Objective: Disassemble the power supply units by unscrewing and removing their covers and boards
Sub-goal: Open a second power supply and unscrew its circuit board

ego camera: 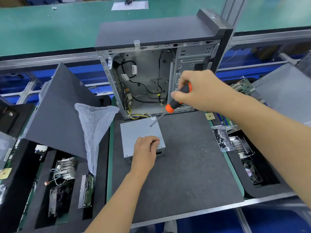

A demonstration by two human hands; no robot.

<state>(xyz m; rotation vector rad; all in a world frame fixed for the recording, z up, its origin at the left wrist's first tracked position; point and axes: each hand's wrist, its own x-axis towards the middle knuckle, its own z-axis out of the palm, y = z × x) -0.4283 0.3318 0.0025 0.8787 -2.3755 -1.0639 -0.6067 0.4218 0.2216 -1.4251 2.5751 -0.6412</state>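
Power supply unit (140,132) under left hand (145,151); right hand (200,90) grips screwdriver (178,98).

It was an electronics teardown workshop: long green-topped benches (50,27) on aluminium frames, black foam trays (42,165) of salvaged finned heatsinks (66,169), and a gutted grey computer case (151,73).

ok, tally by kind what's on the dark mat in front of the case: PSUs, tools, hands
Power supply: 1
Screwdriver: 1, held above the mat, tip over the supply's top
Hands: 2, left hand resting on the supply, right hand holding the screwdriver
Total: 4
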